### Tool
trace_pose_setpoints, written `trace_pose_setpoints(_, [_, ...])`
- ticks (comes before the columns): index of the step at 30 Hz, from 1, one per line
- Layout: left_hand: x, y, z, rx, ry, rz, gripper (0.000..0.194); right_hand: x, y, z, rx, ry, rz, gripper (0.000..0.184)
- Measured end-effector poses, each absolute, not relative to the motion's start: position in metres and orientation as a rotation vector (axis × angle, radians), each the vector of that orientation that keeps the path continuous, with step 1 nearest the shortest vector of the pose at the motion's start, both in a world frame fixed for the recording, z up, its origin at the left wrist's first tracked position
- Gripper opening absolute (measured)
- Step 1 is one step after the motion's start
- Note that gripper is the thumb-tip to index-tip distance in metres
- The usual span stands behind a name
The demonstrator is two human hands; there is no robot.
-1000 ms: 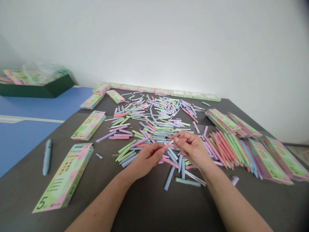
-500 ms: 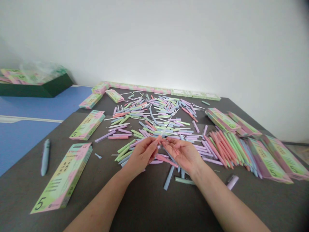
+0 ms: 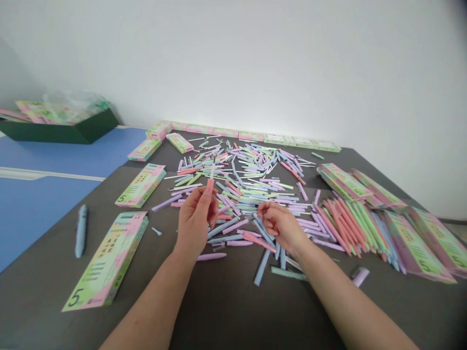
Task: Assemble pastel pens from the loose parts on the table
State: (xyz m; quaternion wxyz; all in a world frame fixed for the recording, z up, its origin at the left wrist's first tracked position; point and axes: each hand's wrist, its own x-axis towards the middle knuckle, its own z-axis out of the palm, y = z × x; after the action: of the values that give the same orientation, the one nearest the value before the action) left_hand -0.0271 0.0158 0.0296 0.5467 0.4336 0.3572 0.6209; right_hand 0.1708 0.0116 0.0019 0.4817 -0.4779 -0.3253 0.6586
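My left hand (image 3: 197, 214) is closed around a coral-pink pen piece (image 3: 210, 184), held upright between thumb and fingers. A thin pale rod, like a refill, rises from its top. My right hand (image 3: 279, 223) is over the near part of the pen pile, fingers curled and thumb against them. Whatever it may be pinching is too small to make out. Beneath and beyond both hands lies a heap of loose pen parts (image 3: 233, 192) in purple, green, blue and coral, with white refills among them.
Sorted pens (image 3: 350, 226) lie fanned at the right beside pastel boxes (image 3: 419, 243). More boxes (image 3: 105, 262) stand along the left, and others line the back edge. A lone blue pen (image 3: 80, 231) lies far left. A green tray (image 3: 62, 132) stands on the blue table.
My hands have come apart. The left has moved left with the coral pen piece, now upright; the right has curled its fingers over the pile. The view has shifted slightly.
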Motion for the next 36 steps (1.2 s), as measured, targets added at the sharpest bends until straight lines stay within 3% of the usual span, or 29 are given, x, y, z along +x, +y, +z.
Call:
trace_pose_setpoints(6, [-0.028, 0.014, 0.033, 0.975, 0.849, 1.523, 0.024, 0.156, 0.014, -0.003, -1.531, -1.805, 1.040, 0.020])
trace_pose_setpoints(12, [-0.034, 0.014, 0.048, 0.881, 0.879, 1.569, 0.022, 0.146, 0.011, 0.000, -1.653, -2.179, 0.673, 0.022])
trace_pose_setpoints(18, [-0.048, 0.016, 0.063, 0.879, 0.910, 1.644, 0.019, 0.145, 0.009, -0.011, -1.635, -2.325, 0.506, 0.025])
trace_pose_setpoints(27, [-0.066, 0.020, 0.040, 0.852, 0.982, 1.622, 0.021, 0.147, 0.008, 0.000, -1.566, -2.429, 0.432, 0.025])
trace_pose_setpoints(36, [-0.063, 0.015, 0.025, 0.779, 1.042, 1.511, 0.022, 0.130, 0.083, 0.024, -1.270, -2.435, 0.438, 0.034])
